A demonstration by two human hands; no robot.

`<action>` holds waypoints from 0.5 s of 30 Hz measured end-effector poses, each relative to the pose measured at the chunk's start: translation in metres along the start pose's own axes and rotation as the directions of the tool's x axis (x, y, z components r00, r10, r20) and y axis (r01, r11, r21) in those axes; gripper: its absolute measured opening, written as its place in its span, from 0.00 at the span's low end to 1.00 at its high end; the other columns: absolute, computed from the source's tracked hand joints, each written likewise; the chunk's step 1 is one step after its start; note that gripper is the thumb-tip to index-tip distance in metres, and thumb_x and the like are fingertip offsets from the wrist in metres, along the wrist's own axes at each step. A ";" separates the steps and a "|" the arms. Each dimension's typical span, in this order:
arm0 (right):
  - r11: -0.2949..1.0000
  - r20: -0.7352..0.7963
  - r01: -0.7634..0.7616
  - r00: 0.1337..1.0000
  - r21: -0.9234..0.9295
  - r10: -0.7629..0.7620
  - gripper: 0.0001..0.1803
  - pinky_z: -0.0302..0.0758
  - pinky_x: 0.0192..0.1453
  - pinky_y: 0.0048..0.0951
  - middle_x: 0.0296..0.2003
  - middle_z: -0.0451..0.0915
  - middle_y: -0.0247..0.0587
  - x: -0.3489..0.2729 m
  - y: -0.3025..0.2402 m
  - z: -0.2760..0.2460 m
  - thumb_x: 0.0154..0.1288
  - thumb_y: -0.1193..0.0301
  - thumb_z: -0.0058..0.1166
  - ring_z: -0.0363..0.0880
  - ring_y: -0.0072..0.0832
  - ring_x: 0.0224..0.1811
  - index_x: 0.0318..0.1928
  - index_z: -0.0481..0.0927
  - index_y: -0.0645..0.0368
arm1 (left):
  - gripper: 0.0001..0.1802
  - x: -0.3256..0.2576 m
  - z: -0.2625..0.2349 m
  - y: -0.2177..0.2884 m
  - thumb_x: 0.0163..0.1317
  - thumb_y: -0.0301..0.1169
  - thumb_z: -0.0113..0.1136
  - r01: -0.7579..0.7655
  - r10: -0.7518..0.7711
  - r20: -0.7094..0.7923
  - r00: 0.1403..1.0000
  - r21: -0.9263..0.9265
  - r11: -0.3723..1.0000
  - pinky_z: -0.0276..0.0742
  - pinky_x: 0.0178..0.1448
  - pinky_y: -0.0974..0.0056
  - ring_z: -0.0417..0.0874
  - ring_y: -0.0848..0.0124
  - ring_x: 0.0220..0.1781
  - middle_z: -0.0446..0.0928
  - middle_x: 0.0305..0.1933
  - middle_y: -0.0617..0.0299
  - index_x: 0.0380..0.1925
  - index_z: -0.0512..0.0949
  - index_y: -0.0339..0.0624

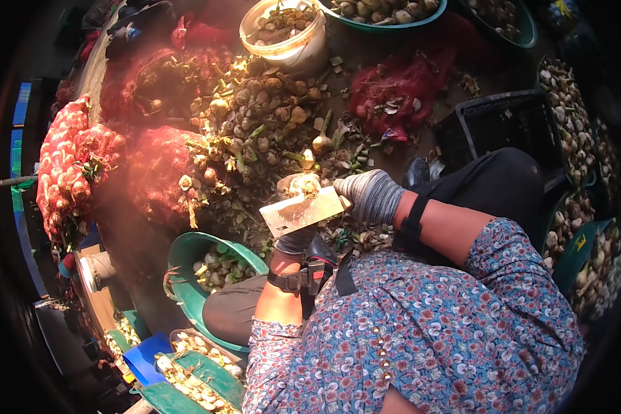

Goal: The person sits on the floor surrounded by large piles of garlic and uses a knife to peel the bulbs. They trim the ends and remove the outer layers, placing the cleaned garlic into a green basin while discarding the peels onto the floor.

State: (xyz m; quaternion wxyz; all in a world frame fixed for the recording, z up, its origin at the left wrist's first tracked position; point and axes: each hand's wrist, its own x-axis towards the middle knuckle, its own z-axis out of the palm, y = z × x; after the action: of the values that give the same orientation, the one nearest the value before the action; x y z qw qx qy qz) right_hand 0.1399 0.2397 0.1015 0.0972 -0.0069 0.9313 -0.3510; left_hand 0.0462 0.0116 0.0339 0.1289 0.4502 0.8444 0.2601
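My right hand [371, 196], in a grey knitted glove, is closed round the handle end of a broad rectangular cleaver [303, 211]. The blade lies level across my left hand [294, 243], which also wears a glove and is mostly hidden by the steel. Just beyond the blade's far edge a garlic bulb [305, 185] shows, root side up, apparently gripped by my left fingers. A heap of untrimmed garlic [262, 103] with dry stalks spreads on the ground ahead of both hands. One loose bulb [321, 143] with a green stem lies close by.
Red mesh sacks of garlic [65, 165] stand at the left. A white bucket [314, 48] and a green basin [393, 26] sit at the far side. By my left knee is a green tub [186, 290] of bulbs. A black crate [510, 127] stands right.
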 end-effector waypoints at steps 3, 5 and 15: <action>0.999 0.008 0.015 1.000 0.033 -0.015 0.15 0.78 0.41 0.43 0.34 0.82 0.51 0.006 0.007 0.005 0.56 0.67 0.58 0.83 0.48 0.40 0.44 0.80 0.56 | 0.30 0.000 -0.007 0.017 0.65 0.39 0.62 -0.039 0.046 -0.114 0.992 0.061 0.997 0.71 0.65 0.55 0.75 0.61 0.63 0.73 0.62 0.58 0.66 0.65 0.50; 0.988 0.022 -0.150 0.988 -0.024 0.151 0.16 0.80 0.42 0.43 0.36 0.84 0.50 0.010 0.016 0.002 0.58 0.68 0.56 0.84 0.47 0.39 0.48 0.80 0.57 | 0.34 -0.002 -0.007 0.018 0.58 0.37 0.69 -0.078 0.117 -0.242 0.963 0.167 0.983 0.74 0.61 0.57 0.77 0.63 0.57 0.74 0.57 0.58 0.63 0.65 0.48; 0.227 0.157 -0.187 0.977 0.956 0.142 0.18 0.76 0.44 0.26 0.38 0.84 0.31 0.021 -0.012 -0.014 0.67 0.61 0.64 0.78 0.19 0.38 0.49 0.82 0.61 | 0.42 0.025 -0.055 0.069 0.51 0.42 0.77 0.088 -0.141 -0.172 0.975 -0.284 0.955 0.76 0.60 0.61 0.78 0.64 0.54 0.75 0.54 0.56 0.61 0.65 0.42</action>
State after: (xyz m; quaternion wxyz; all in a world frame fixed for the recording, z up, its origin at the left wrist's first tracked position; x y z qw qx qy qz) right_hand 0.1163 0.2381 0.1159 0.1340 0.1456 0.5130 -0.8353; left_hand 0.0551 0.0462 0.1181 0.1239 0.3511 0.8335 0.4083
